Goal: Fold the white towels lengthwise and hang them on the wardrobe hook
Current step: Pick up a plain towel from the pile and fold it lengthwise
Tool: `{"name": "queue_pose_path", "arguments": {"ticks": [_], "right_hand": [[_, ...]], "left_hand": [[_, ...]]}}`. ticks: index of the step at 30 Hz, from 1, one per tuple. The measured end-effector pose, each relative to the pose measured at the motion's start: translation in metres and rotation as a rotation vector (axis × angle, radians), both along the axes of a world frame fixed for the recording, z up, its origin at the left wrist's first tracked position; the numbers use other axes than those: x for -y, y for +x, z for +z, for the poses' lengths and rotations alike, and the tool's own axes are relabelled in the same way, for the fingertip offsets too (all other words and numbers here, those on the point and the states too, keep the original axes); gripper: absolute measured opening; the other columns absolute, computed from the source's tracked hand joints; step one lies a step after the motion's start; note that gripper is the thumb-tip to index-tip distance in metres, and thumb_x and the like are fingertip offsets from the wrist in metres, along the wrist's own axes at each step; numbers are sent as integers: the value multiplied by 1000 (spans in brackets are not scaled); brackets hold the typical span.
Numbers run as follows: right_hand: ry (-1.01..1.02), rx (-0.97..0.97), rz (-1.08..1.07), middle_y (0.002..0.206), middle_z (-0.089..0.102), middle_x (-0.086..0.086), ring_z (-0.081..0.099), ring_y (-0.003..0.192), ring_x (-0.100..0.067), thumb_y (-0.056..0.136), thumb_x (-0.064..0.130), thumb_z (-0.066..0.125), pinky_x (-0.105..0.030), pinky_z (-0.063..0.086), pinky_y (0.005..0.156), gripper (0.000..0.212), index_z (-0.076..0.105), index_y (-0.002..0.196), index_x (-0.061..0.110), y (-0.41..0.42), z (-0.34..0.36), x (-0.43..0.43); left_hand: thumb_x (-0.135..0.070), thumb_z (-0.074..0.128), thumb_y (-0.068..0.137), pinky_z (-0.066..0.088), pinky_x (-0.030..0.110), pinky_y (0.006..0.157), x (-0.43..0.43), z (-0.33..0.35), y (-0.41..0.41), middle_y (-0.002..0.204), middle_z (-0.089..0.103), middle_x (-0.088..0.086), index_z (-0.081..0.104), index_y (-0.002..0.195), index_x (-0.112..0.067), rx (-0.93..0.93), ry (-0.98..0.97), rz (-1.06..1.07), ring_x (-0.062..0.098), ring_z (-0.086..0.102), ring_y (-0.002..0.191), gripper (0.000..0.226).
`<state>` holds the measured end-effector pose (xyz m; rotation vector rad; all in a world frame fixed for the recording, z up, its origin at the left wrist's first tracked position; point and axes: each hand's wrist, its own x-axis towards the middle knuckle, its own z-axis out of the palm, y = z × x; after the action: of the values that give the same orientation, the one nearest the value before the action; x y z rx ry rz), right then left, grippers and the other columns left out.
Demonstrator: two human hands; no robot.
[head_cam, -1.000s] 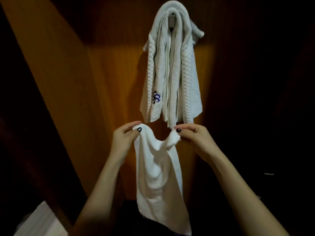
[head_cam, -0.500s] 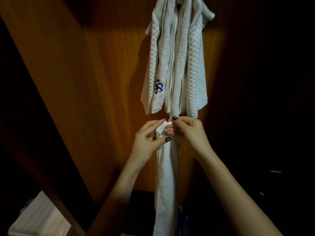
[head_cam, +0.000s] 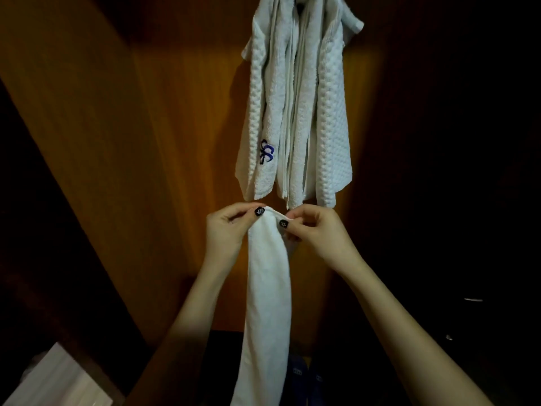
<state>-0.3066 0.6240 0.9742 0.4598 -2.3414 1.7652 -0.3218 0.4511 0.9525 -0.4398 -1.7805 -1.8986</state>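
Pinching top of narrow folded white towel [head_cam: 268, 288] with left hand [head_cam: 231, 230] and right hand [head_cam: 317, 234], long axis vertical, just below hung white waffle-weave towels [head_cam: 295, 112].

Single view: head-worn wide-angle camera. Faces forward, tilted somewhat down, square-on to wardrobe back panel [head_cam: 187, 142]. Close range: left hand [head_cam: 227, 230] and right hand [head_cam: 319, 235] reach in from bottom edge, meet just below frame centre, pinching held towel [head_cam: 268, 288], which runs off bottom edge. Hung towels [head_cam: 295, 112] cropped by top edge. Side panel [head_cam: 73, 142] slants across left; right side too dark to read.
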Motion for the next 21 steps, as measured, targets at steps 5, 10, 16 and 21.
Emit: {"name": "queue_pose_path", "arguments": {"ticks": [5,10,16,21], "right_hand": [[329,-176,-23,102,54,2,50,95,-3,85,19,72,-19,41,84,2,71,86,18,-7,-6,-7],[358,-175,55,107,64,-1,59,101,-13,87,23,70,-32,45,89,28,54,66,29,-8,-4,-17],[185,-183,48,80,65,-17,63,80,-23,84,23,73,-43,47,72,37,50,62,5,-8,2,-24],[104,-211,67,56,47,11,41,56,1,81,14,76,-17,30,54,37,48,58,17,-10,16,-24]], "left_hand": [[-5,68,82,48,12,69,16,13,-9,82,74,-13,77,81,-36,-40,1,-2,0,67,80,32],[-3,69,81,49,13,72,37,22,-21,81,74,-12,76,82,-28,-44,-13,26,0,66,80,26],[0,68,81,49,11,70,59,26,-23,77,73,-18,73,86,-22,-52,-85,101,-3,66,78,22],[-1,70,81,47,10,69,72,32,-19,77,72,-18,73,82,-23,-93,-177,149,-3,66,78,23]]}}
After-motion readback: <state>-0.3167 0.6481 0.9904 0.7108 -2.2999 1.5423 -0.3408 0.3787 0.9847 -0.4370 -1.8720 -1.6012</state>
